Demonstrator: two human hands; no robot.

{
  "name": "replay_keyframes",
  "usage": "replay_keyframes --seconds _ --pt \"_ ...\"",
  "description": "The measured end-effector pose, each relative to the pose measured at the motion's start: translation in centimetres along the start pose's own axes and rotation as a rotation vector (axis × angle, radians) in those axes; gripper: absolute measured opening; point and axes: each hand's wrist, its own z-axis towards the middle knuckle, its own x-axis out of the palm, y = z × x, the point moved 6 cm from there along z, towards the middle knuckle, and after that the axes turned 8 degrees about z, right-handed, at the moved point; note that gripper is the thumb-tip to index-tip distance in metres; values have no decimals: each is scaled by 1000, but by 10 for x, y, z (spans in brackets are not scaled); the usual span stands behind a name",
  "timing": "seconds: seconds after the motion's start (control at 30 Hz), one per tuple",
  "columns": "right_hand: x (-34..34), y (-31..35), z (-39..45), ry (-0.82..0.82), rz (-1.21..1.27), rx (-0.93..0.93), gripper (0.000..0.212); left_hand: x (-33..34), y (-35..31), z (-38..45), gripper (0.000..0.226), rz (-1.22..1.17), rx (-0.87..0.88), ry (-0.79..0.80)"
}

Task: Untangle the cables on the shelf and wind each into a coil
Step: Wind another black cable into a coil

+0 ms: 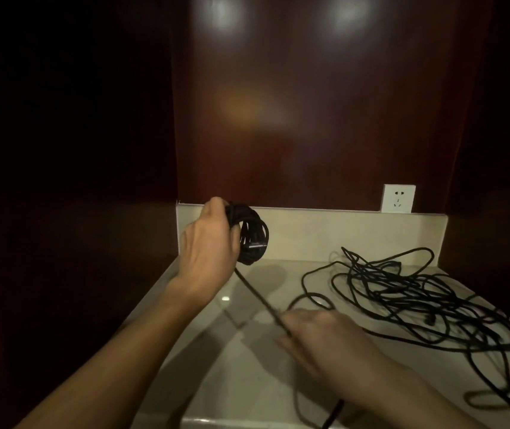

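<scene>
My left hand (208, 243) grips a black coil of cable (252, 233), held upright above the back left of the pale shelf (247, 366). From the coil's bottom a taut strand (258, 295) runs down and right into my right hand (318, 339), which is blurred and holds that strand between its fingers low over the shelf. A loose tangle of black cable (417, 298) sprawls over the right half of the shelf, with loops trailing toward the front right edge.
A white wall socket (398, 198) sits above the shelf's pale back rim (340, 233). Dark glossy wood panels (309, 119) close the niche behind and on both sides. The shelf's front edge lies near the frame's bottom.
</scene>
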Motion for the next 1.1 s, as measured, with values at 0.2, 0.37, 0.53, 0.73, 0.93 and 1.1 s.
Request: replay_keyframes --seconds 0.2,0.37,0.53,0.73,0.93,1.1 --pt "-37 0 9 -164 -241 -373 10 26 -16 -22 30 223 200 294" --pt "-73 -49 14 -190 -165 -302 48 22 -12 -37 17 -270 338 683" --pt "-79 -50 23 -212 -183 -344 48 7 -28 -52 11 -673 243 1025" --pt "-76 -39 40 -361 2 -235 29 -4 -43 -57 12 -1336 -73 1119" --pt "-43 -57 40 -232 520 99 15 -30 -39 -39 30 -1483 -237 736" --pt "-14 -30 28 -70 1262 4 40 -29 -22 -28 22 -1706 -487 464"
